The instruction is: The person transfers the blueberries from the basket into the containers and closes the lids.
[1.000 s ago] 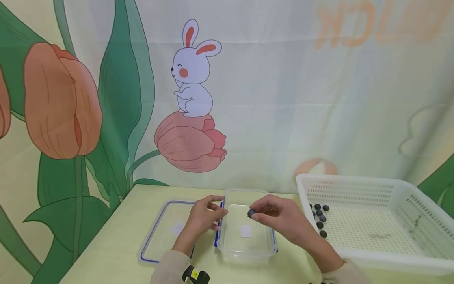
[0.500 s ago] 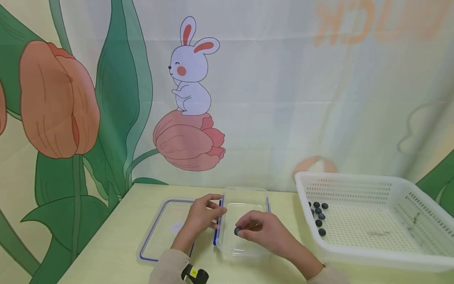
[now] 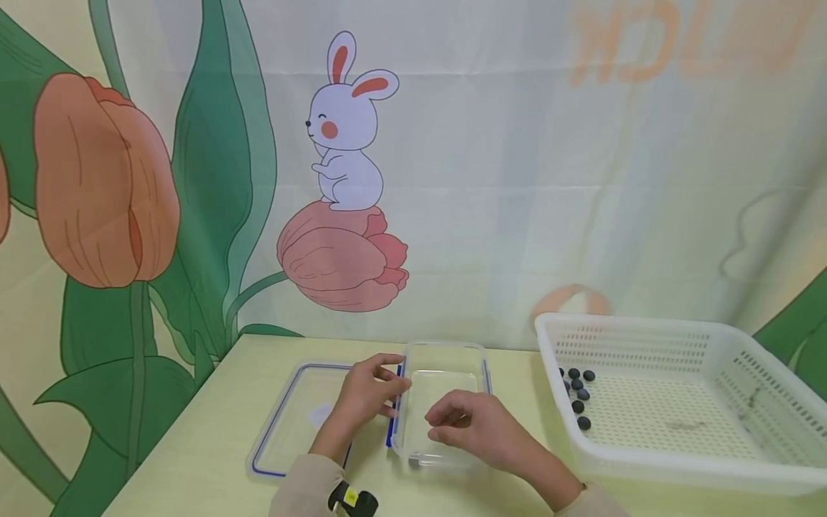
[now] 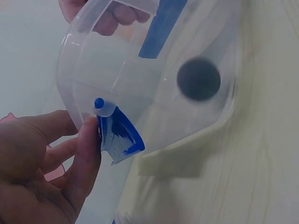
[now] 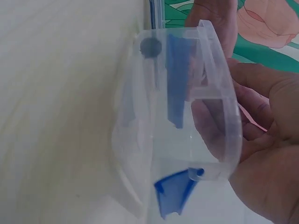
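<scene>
Blueberry (image 4: 198,78) now lies loose on the floor of the clear container (image 3: 446,359), in its near corner, just under your right hand (image 3: 474,424), whose fingers hang loosely curled and hold nothing. Your left hand (image 3: 365,395) pinches the blue latch (image 4: 117,135) on the container's left wall. More berries (image 3: 578,391) sit well to your right, in the white basket (image 3: 678,474) on the counter (image 3: 213,431).
</scene>
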`<action>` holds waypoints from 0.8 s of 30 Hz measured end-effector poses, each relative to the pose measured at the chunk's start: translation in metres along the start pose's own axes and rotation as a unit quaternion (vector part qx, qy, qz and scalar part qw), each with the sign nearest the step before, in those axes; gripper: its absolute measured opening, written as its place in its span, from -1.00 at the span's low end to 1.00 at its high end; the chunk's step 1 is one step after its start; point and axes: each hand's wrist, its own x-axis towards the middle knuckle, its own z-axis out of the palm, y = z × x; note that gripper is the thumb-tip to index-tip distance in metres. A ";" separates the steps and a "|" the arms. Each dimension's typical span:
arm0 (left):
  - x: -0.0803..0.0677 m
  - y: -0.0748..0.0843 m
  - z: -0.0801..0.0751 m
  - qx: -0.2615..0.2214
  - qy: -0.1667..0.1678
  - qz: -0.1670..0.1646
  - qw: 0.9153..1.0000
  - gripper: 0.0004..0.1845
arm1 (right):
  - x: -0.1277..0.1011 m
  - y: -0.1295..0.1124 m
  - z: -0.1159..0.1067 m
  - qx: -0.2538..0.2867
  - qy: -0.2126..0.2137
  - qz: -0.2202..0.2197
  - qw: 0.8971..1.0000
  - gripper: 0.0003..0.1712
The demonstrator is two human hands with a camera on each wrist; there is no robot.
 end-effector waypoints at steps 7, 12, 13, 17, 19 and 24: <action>0.000 0.001 0.001 0.001 0.005 -0.007 1.000 -0.45 | -0.006 -0.017 -0.026 -0.032 0.034 -0.021 0.999 -0.88; 0.001 0.001 0.001 0.002 0.008 -0.013 1.000 -0.46 | -0.013 -0.029 -0.049 -0.056 0.064 -0.038 0.996 -0.85; 0.001 0.001 0.001 0.002 0.009 -0.014 1.000 -0.46 | -0.015 -0.031 -0.053 -0.059 0.070 -0.041 0.995 -0.85; 0.001 0.000 0.002 0.003 0.009 -0.015 1.000 -0.46 | -0.022 -0.034 -0.072 -0.058 0.101 -0.041 0.992 -0.83; 0.001 0.000 0.002 0.004 0.009 -0.014 1.000 -0.45 | -0.025 -0.034 -0.081 -0.057 0.116 -0.039 0.991 -0.82; 0.001 0.001 0.003 0.005 0.009 -0.014 1.000 -0.45 | -0.033 -0.035 -0.102 -0.070 0.149 -0.009 0.986 -0.79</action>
